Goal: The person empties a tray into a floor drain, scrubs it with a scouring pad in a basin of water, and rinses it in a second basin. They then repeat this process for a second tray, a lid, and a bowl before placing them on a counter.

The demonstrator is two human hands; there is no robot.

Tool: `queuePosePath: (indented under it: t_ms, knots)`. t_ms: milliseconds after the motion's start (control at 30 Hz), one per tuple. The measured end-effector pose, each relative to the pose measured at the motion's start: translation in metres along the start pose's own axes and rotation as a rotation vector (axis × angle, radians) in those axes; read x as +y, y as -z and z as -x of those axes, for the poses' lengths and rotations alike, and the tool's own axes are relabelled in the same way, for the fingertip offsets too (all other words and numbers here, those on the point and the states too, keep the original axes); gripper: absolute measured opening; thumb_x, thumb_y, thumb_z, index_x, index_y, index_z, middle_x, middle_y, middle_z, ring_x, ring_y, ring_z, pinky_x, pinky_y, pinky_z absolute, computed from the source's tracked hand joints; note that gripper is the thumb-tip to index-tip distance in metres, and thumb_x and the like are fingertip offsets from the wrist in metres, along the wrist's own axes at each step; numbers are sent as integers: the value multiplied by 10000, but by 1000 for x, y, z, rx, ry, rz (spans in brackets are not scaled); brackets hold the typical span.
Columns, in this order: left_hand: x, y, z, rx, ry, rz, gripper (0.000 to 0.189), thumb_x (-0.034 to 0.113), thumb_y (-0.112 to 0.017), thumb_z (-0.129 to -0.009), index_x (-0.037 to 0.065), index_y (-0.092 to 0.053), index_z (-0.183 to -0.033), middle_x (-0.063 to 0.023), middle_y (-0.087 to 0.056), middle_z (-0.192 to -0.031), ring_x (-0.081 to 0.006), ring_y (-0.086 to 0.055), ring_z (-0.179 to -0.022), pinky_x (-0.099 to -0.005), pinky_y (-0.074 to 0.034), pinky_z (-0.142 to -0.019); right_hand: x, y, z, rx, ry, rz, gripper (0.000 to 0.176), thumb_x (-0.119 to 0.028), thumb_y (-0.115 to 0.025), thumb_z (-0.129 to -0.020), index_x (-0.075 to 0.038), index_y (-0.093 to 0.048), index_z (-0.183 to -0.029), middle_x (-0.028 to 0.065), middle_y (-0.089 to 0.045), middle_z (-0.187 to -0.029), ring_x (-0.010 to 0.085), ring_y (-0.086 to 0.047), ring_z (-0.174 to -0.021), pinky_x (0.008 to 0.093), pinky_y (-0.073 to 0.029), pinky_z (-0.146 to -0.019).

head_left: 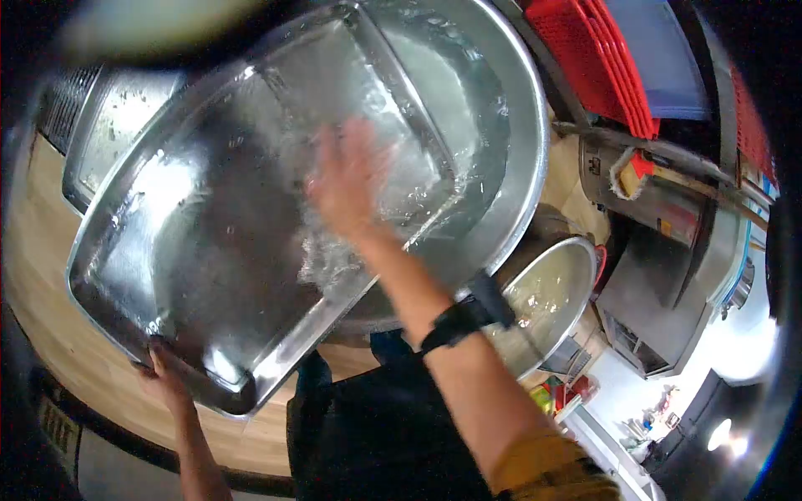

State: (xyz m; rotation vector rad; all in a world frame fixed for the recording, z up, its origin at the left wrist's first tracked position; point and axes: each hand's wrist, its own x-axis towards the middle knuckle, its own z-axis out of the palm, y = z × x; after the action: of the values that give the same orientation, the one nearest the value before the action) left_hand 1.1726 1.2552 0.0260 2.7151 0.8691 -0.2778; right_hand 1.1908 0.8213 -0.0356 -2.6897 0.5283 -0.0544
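A large rectangular metal tray point(225, 225) leans tilted in a big round metal basin point(522, 159), its far part under the water. My left hand point(164, 380) grips the tray's near left corner, fingers wrapped round the rim. Over the tray's inner face, my right hand point(347, 179) lies with fingers apart in splashing water, blurred by motion and holding nothing. A black band point(455, 326) is on my right wrist.
A smaller metal bowl of cloudy liquid point(547, 296) stands right of the basin. Another metal tray point(125, 108) is at the left. Red baskets point(589, 63) and a brush with a wooden handle point(632, 174) are at the upper right.
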Motion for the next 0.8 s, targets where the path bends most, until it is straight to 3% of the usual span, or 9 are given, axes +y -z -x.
queuePosePath:
  t_ms: [100, 167, 233, 400, 533, 567, 600, 700, 800]
  knots:
    - [-23, -24, -21, -118, -76, 272, 542, 360, -640, -820, -99, -523, -1085, -172, -611, -961, -246, -567, -865, -365, -455, -763, 75, 48, -39, 185, 14, 307, 727, -275, -547, -801, -73, -207, -1411, 182, -90, -1488, 354, -93, -1366, 600, -63, -1037]
    - [19, -26, 0, 43, -178, 317, 582, 420, -615, -817, -105, -545, -1057, -209, -618, -914, -284, -579, -811, -360, -464, -745, 98, 77, -58, 199, -211, 311, 633, -351, -583, -796, -68, -388, -1328, 180, -385, -1363, 319, -366, -1257, 530, -283, -983]
    - [0, -40, -17, 96, -219, 186, 557, 425, -593, -830, -103, -559, -1005, -206, -617, -884, -285, -572, -767, -363, -462, -721, 115, 92, -86, -59, -503, 64, 425, -366, -666, -756, -36, -618, -1019, 124, -619, -871, 222, -583, -828, 359, -444, -735]
    - [25, -38, -30, -3, -124, 240, 396, 365, -562, -855, -23, -596, -786, -108, -606, -721, -211, -510, -630, -373, -405, -593, 121, 140, -31, 93, -305, -374, 235, -220, -721, -713, -12, -662, -804, 50, -631, -690, 129, -506, -613, 272, -405, -592]
    - [125, -46, -15, -278, -268, 752, 166, 172, -632, -806, 7, -620, -816, 7, -560, -693, -92, -469, -662, -247, -370, -596, 198, 209, 67, 289, -659, -452, 226, -183, -732, -722, -3, -658, -838, -10, -593, -712, 82, -458, -635, 247, -373, -580]
    - [140, -67, -21, -483, -227, 862, 179, 196, -620, -809, 21, -625, -843, 0, -564, -681, -92, -473, -651, -270, -389, -598, 209, 238, 96, 323, -490, -456, 205, -160, -715, -741, -4, -658, -861, 14, -627, -789, 81, -504, -687, 234, -401, -630]
    - [156, -91, -29, -559, -281, 774, 217, 217, -603, -824, 33, -591, -939, -19, -568, -791, -121, -489, -739, -287, -398, -667, 214, 268, 114, 346, -744, -510, 216, -139, -698, -753, -12, -645, -921, 41, -647, -887, 99, -549, -770, 243, -419, -707]
    - [205, -156, -40, -627, -850, 116, 420, 277, -552, -867, 68, -489, -1226, -78, -580, -1121, -207, -537, -1002, -338, -424, -873, 232, 354, 177, 395, -833, -455, 216, -52, -634, -775, -46, -620, -991, 58, -647, -952, 146, -590, -796, 285, -479, -727]
    - [286, -185, 57, -617, -538, 75, 324, 288, -577, -822, 15, -590, -997, -123, -623, -868, -236, -583, -757, -384, -460, -667, 251, 440, 214, 220, -858, -510, 234, -52, -624, -770, -48, -598, -1002, 35, -635, -910, 117, -577, -739, 245, -463, -620]
